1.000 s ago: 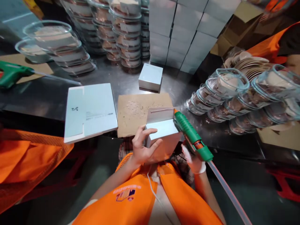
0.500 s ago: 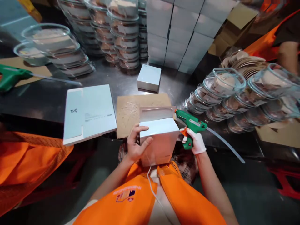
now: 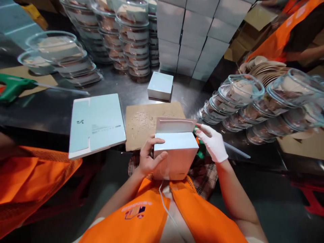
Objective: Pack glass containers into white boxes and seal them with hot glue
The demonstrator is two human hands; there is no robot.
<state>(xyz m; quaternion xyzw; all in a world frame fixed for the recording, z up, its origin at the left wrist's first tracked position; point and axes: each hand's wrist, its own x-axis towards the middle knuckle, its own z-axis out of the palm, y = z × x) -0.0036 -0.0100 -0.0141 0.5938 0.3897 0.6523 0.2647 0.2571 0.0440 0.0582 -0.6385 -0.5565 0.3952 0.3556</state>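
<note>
Held over the lap just off the bench's near edge: pale box (image 3: 176, 152), flap up, gripped at its left side by bare left hand (image 3: 148, 158). Gloved right hand (image 3: 212, 141) at the box's right top corner, fingers apart, holding nothing. Further in, cardboard mat (image 3: 146, 121); beside it flat carton sheet (image 3: 96, 123); beyond, a closed small box (image 3: 160, 86)

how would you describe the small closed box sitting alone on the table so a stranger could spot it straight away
Start at the tall wall of stacked white boxes at the back of the steel table. Just in front of its base, beyond the brown cardboard sheet, lies one small closed pale-blue box. Unlike the stacked boxes it sits alone, and unlike the box in the left hand, its flap is shut.
</note>
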